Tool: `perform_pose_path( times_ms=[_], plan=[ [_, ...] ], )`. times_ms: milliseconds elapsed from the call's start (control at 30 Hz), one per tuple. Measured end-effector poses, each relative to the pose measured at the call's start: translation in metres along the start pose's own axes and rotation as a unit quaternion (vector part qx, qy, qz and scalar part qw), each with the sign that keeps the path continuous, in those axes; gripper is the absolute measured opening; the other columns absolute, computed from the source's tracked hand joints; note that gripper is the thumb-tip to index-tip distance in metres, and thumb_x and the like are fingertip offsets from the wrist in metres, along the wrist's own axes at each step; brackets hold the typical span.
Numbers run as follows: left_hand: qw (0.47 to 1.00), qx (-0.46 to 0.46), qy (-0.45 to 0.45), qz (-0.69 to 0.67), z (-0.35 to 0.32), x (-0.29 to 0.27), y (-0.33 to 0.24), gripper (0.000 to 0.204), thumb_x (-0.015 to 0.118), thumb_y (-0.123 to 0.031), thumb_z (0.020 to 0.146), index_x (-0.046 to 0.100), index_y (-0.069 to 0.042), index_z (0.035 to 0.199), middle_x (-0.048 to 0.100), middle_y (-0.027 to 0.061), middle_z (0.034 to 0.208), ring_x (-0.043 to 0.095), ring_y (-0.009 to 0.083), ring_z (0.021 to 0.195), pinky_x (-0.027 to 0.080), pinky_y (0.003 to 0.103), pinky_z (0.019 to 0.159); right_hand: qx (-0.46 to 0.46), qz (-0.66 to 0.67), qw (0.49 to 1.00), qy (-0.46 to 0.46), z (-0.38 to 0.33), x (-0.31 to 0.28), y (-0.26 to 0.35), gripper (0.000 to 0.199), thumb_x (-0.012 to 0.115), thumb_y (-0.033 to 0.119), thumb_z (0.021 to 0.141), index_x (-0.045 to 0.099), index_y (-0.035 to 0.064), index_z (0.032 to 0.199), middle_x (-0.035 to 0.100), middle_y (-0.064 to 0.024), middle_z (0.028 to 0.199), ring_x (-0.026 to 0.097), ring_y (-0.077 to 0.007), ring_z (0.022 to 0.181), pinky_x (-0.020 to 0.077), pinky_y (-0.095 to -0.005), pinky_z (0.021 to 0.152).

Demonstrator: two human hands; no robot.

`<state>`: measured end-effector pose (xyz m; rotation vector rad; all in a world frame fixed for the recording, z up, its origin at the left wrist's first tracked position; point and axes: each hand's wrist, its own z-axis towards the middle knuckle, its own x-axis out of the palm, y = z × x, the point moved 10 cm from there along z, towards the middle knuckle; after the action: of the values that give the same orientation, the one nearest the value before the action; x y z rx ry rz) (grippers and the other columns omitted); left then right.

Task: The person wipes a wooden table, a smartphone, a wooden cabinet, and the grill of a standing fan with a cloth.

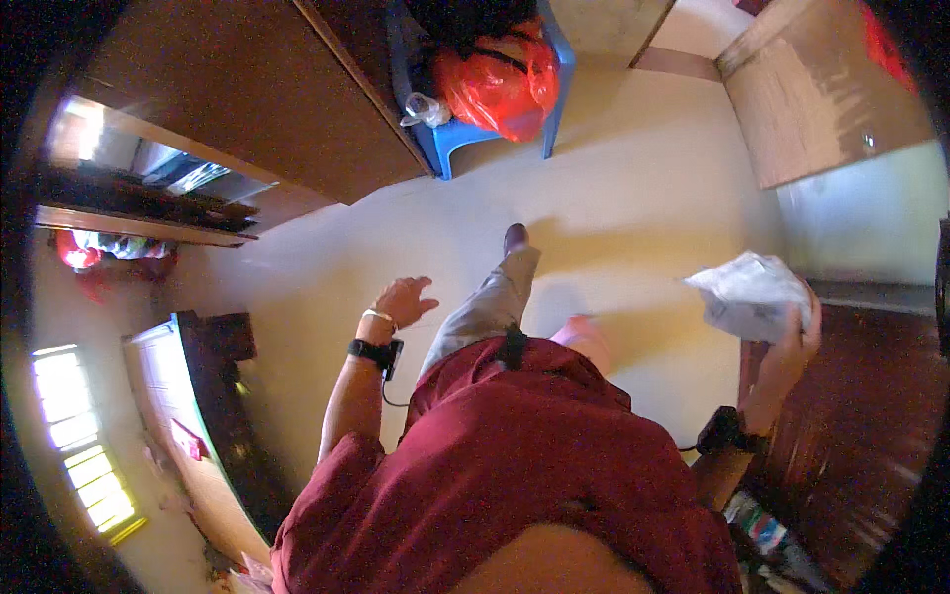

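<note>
My right hand (806, 335) is out to the right, its fingers closed round a crumpled white bundle (752, 292) with faint grey marks; whether it is cloth, paper or thin plastic I cannot tell. On the other side, my left hand (402, 300) hangs over the floor, fingers apart, with nothing in it. A pale bangle and a black wrist device (372, 352) are on the left wrist. Another black device (727, 431) is strapped to the right wrist. My legs are in mid-stride below my dark red shirt.
A blue plastic chair (457, 137) ahead bears a red plastic bag (505, 94). Brown wooden furniture (267, 94) stands at the upper left. A light brown panel (811, 99) juts in at the upper right. Dark red-brown wooden furniture (851, 396) is close on my right.
</note>
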<state>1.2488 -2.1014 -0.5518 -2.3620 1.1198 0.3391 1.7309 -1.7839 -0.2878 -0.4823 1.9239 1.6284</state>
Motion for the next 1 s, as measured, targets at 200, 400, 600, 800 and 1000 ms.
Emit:
perform_pose_path(
  times_ms=[200, 400, 600, 800, 1000],
  plan=[
    [0.997, 0.003, -0.07, -0.019, 0.045, -0.065, -0.007, 0.049, 0.064, -0.04, 0.086, 0.057, -0.01, 0.124, 0.063, 0.0198, 0.116, 0.059, 0.038, 0.108, 0.049, 0.047, 0.09, -0.002, 0.046, 0.996, -0.07, 0.034, -0.024, 0.008, 0.037, 0.051, 0.025, 0.097, 0.053, -0.0061, 0.117, 0.059, -0.0119, 0.116, 0.057, -0.0193, 0.103, 0.0473, -0.0315, 0.091],
    [1.0, -0.02, -0.003, -0.01, -0.018, 0.028, -0.003, 0.06, 0.056, -0.051, 0.09, 0.053, -0.008, 0.132, 0.057, 0.0168, 0.131, 0.053, 0.0352, 0.12, 0.04, 0.047, 0.103, 0.101, -0.057, 0.971, 0.209, 0.159, 0.054, -0.025, 0.043, 0.066, 0.006, 0.084, 0.055, 0.0016, 0.125, 0.063, -0.0089, 0.104, 0.061, -0.0172, 0.091, 0.0517, -0.0319, 0.079],
    [0.974, -0.195, 0.028, -0.113, -0.065, -0.152, -0.062, 0.054, 0.073, -0.039, 0.078, 0.062, -0.001, 0.115, 0.067, 0.023, 0.105, 0.064, 0.0401, 0.098, 0.052, 0.046, 0.083, -0.014, -0.08, 0.964, 0.253, 0.362, 0.207, 0.046, 0.033, 0.07, 0.001, 0.075, 0.059, -0.0006, 0.106, 0.063, -0.0105, 0.099, 0.06, -0.0192, 0.092, 0.0479, -0.0296, 0.081],
    [0.958, -0.247, -0.006, -0.145, 0.072, -0.309, -0.069, 0.057, 0.072, -0.039, 0.081, 0.058, -0.003, 0.121, 0.065, 0.0242, 0.109, 0.063, 0.0367, 0.102, 0.051, 0.043, 0.086, -0.203, -0.164, 0.949, 0.176, 0.723, 0.363, 0.164, 0.038, 0.074, 0.006, 0.074, 0.056, 0.0007, 0.107, 0.056, -0.0163, 0.106, 0.056, -0.032, 0.102, 0.0472, -0.0375, 0.087],
    [0.837, -0.286, -0.136, -0.446, 0.181, -0.34, -0.057, 0.041, 0.045, -0.025, 0.097, 0.052, -0.005, 0.132, 0.054, 0.0141, 0.122, 0.052, 0.024, 0.114, 0.04, 0.036, 0.098, -0.252, -0.263, 0.926, 0.101, 1.0, 0.485, 0.219, 0.044, 0.076, 0.016, 0.075, 0.057, 0.0008, 0.111, 0.052, -0.0153, 0.111, 0.053, -0.0318, 0.107, 0.0427, -0.0368, 0.095]
  ],
)
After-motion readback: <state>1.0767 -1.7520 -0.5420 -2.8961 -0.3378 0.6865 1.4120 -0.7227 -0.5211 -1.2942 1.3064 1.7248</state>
